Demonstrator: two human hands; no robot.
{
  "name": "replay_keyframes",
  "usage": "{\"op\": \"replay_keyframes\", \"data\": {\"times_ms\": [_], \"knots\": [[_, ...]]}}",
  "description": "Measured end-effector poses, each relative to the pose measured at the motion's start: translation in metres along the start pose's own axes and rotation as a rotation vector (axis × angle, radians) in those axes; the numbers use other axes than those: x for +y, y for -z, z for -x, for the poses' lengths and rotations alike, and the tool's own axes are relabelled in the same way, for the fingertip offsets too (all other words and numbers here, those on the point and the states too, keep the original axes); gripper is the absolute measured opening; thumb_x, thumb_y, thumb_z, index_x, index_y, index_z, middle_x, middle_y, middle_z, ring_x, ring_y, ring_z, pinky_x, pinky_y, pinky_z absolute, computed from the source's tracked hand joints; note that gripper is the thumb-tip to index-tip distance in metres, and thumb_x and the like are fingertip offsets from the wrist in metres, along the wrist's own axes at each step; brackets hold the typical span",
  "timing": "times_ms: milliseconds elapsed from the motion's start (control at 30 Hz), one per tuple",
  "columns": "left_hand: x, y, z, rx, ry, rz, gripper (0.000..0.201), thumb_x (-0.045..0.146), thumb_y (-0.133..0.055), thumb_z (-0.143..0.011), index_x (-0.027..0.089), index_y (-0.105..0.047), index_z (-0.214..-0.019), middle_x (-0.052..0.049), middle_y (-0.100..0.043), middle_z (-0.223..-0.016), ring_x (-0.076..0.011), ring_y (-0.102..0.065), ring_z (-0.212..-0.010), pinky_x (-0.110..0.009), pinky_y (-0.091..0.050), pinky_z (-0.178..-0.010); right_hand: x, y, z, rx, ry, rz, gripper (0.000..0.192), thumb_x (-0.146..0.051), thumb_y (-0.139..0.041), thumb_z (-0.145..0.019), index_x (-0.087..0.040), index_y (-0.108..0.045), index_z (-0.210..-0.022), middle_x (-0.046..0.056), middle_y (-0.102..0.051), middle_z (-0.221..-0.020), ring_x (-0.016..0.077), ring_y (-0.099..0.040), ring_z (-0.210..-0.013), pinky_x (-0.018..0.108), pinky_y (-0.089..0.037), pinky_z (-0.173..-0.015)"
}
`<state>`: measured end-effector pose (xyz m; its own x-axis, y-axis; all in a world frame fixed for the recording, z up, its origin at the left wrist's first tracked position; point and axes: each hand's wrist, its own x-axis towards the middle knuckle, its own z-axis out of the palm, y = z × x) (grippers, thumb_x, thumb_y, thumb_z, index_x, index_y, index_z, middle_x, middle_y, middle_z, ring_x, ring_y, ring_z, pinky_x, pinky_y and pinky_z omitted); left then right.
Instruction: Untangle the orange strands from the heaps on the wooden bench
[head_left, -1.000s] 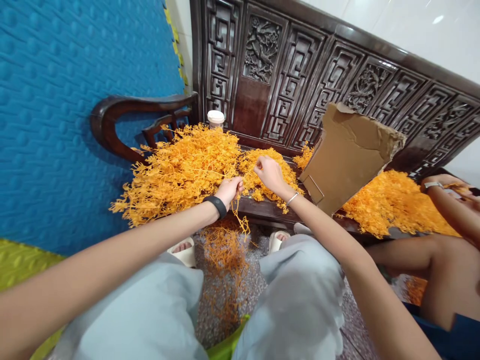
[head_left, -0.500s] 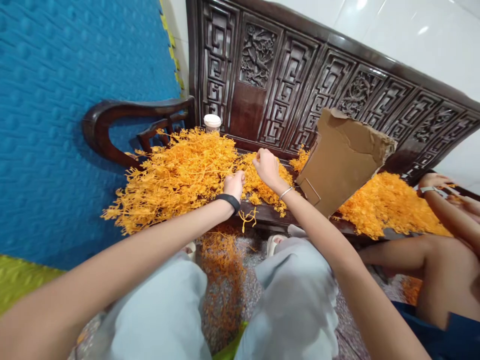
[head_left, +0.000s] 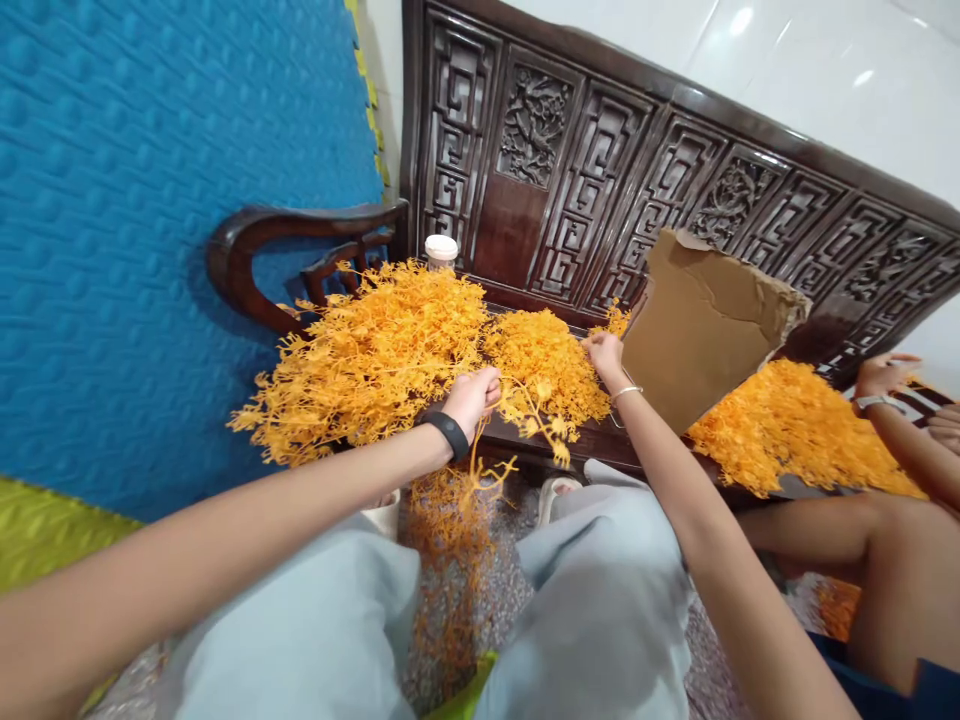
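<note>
1. Head view, your left hand [head_left: 472, 398]: it is curled closed at the front edge of the carved wooden bench [head_left: 540, 435], pinching thin orange stems. A loose orange sprig [head_left: 480, 470] hangs from that fist, down past the bench edge toward the floor. You wear a black band on this wrist.

2. Head view, your right hand [head_left: 604, 352]: it reaches further back and to the right, resting on the far side of the small orange clump [head_left: 546, 372]. The fingers bend down into the branches, but you cannot tell from here whether they are closed on a stem or only pressing on it. A thin bracelet sits on this wrist.

3. The relation that matters: the small orange clump lies between your two hands, to the right of your left fist and to the left of your right hand. Its branches trail toward you over the bench edge, so its long axis runs roughly from the bench back toward your knees. Your right hand touches it; your left is just beside it.

4. Around them: the large orange heap [head_left: 367, 350] lies left of your left hand, with a white-lidded cup [head_left: 441, 250] behind it. A torn cardboard piece [head_left: 705, 320] stands just right of your right hand. More orange scraps [head_left: 442, 530] lie on the floor between your knees.

5. Far right: another person's hand [head_left: 885, 375] works over a separate orange pile [head_left: 780, 425], well apart from yours.
</note>
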<state>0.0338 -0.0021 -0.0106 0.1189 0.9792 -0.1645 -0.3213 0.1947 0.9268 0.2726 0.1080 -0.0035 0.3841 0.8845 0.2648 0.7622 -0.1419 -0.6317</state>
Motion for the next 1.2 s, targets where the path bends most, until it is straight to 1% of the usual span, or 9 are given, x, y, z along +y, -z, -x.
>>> {"op": "replay_keyframes", "data": {"times_ms": [133,267,367,467,533,633,833,1033,1200], "knots": [[-0.002,0.024,-0.003,-0.050,-0.034,-0.134,0.036,0.026,-0.044,-0.078,0.017,-0.035,-0.045,0.004,-0.037,-0.040,-0.0055,-0.031,-0.038,-0.018,-0.025,-0.042,0.022,-0.014,0.010,-0.125,-0.167,-0.111,0.008,-0.009,-0.061,-0.068,-0.012,-0.055,-0.063,0.000,-0.053,-0.046,0.0126,-0.057,-0.046,0.022,-0.048,-0.050],[-0.006,0.051,-0.006,-0.049,-0.009,-0.234,0.036,0.035,-0.049,-0.077,0.017,-0.038,-0.047,0.004,-0.039,-0.044,-0.0065,-0.033,-0.042,-0.019,-0.026,-0.043,0.013,-0.023,0.020,-0.221,-0.196,-0.221,0.020,-0.009,-0.064,-0.067,-0.011,-0.057,-0.086,-0.001,-0.058,-0.055,0.0085,-0.057,-0.046,0.019,-0.048,-0.049],[-0.005,0.065,-0.007,-0.059,-0.015,-0.247,0.038,0.038,-0.050,-0.076,0.018,-0.037,-0.047,0.004,-0.038,-0.043,-0.0072,-0.033,-0.043,-0.020,-0.027,-0.045,-0.005,-0.025,0.032,-0.383,-0.093,-0.323,0.022,-0.010,-0.059,-0.072,-0.012,-0.057,-0.094,0.000,-0.060,-0.063,0.0072,-0.056,-0.048,0.018,-0.046,-0.049],[-0.001,0.073,-0.007,-0.048,-0.008,-0.255,0.038,0.037,-0.049,-0.077,0.018,-0.036,-0.047,0.004,-0.037,-0.043,-0.0071,-0.033,-0.043,-0.021,-0.027,-0.046,-0.027,-0.028,0.056,-0.768,0.114,-0.422,0.021,-0.015,-0.058,-0.074,-0.014,-0.059,-0.095,0.003,-0.064,-0.075,0.0093,-0.060,-0.059,0.020,-0.048,-0.055],[0.000,0.074,-0.006,-0.038,-0.019,-0.263,0.038,0.036,-0.049,-0.077,0.018,-0.036,-0.047,0.004,-0.036,-0.044,-0.0068,-0.033,-0.043,-0.021,-0.026,-0.047,-0.041,-0.031,0.077,-1.003,0.242,-0.475,0.030,-0.019,-0.061,-0.072,-0.016,-0.057,-0.102,0.004,-0.065,-0.085,0.0102,-0.061,-0.068,0.022,-0.049,-0.062],[0.001,0.074,-0.007,-0.043,-0.024,-0.264,0.037,0.036,-0.051,-0.077,0.018,-0.036,-0.048,0.005,-0.036,-0.043,-0.0067,-0.032,-0.043,-0.022,-0.026,-0.047,-0.054,-0.036,0.101,-1.121,0.345,-0.505,0.036,-0.022,-0.061,-0.072,-0.017,-0.054,-0.107,0.003,-0.064,-0.087,0.0095,-0.060,-0.069,0.023,-0.048,-0.064],[0.000,0.074,-0.009,-0.078,-0.001,-0.292,0.037,0.038,-0.051,-0.075,0.018,-0.038,-0.046,0.003,-0.041,-0.043,-0.0075,-0.035,-0.044,-0.022,-0.027,-0.047,-0.053,-0.041,0.101,-0.930,0.468,-0.404,0.010,-0.023,-0.057,-0.072,-0.013,-0.058,-0.071,-0.001,-0.058,-0.062,0.0091,-0.054,-0.057,0.022,-0.042,-0.059],[-0.010,0.066,-0.005,-0.174,0.062,-0.318,0.036,0.035,-0.058,-0.068,0.018,-0.038,-0.044,0.005,-0.031,-0.040,-0.0052,-0.025,-0.038,-0.021,-0.018,-0.039,-0.040,-0.044,0.081,-0.367,0.472,-0.061,0.006,-0.016,-0.055,-0.067,-0.014,-0.055,-0.062,0.000,-0.056,-0.061,0.0094,-0.049,-0.058,0.022,-0.035,-0.059],[-0.011,0.046,-0.006,-0.160,0.122,-0.221,0.035,0.030,-0.054,-0.071,0.018,-0.034,-0.044,0.007,-0.025,-0.040,-0.0034,-0.020,-0.034,-0.020,-0.014,-0.037,-0.044,-0.046,0.073,-0.181,0.419,0.065,0.010,-0.021,-0.051,-0.071,-0.015,-0.054,-0.063,0.001,-0.056,-0.062,0.0106,-0.047,-0.059,0.022,-0.033,-0.058]]}}
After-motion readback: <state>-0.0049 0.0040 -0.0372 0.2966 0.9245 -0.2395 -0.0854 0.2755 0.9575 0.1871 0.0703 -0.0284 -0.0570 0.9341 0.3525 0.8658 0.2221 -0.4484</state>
